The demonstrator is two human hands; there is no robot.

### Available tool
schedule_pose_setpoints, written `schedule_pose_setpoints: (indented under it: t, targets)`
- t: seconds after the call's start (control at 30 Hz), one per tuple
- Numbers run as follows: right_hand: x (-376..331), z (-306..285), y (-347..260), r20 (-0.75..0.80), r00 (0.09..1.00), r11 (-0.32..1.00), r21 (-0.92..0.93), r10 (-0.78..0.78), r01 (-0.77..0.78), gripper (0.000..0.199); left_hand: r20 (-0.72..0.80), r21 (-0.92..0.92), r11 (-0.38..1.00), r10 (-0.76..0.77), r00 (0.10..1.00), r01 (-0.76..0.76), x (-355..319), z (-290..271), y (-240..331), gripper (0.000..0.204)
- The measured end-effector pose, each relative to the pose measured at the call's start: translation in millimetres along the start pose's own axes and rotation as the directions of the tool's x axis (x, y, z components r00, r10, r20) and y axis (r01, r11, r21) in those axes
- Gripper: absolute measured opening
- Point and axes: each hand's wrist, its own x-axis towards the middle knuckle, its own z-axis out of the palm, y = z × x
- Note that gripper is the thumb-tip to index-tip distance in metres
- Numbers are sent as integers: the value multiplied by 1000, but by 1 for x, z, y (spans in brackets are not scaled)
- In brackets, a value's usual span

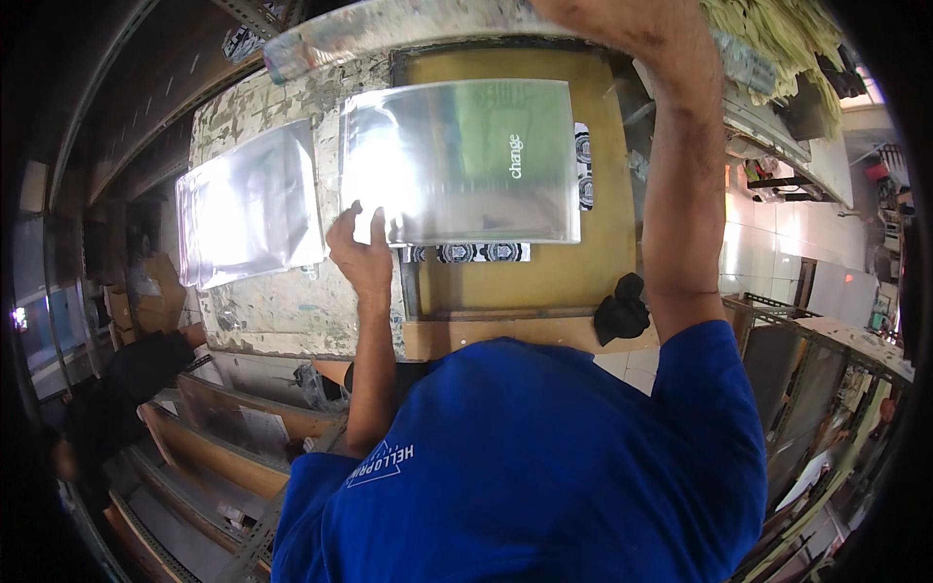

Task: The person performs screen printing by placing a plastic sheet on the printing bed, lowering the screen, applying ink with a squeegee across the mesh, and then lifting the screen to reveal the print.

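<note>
The left hand (362, 255) pinches the corner of a clear bag (462, 160) lying on the surface (282, 301) — right-hand fingers are out of view — so the slippery film could slide away.

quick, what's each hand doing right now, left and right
Left hand: closed on the lower left corner of the clear plastic sleeve.
Right hand: out of view past the top edge; only the forearm shows.

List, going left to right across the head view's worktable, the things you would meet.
Stack of clear plastic sleeves → left hand → clear plastic bag holding a green sheet → crumpled black cloth → raised right forearm.
</note>
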Motion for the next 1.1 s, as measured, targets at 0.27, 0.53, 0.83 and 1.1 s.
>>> schedule_pose_setpoints:
  t: [0.27, 0.53, 0.83, 1.1]
  targets:
    - [18, -7, 5, 163, 971, 983, 27, 176, -183, 41, 50, 570, 821, -33, 998, -1, -59, 24, -46, 43]
    - [22, -4, 5, 129, 983, 991, 9, 128, -131, 41, 32, 576, 816, 39, 999, -50, -58, 30, -46, 45]
    - [31, -10, -11, 267, 898, 935, -157, 350, -318, 38, 26, 532, 846, 33, 999, -42, -58, 33, -48, 42]
    - [12, -2, -3, 74, 994, 995, -71, 76, -71, 31, 5, 577, 813, 91, 996, -77, -65, 35, -51, 53]
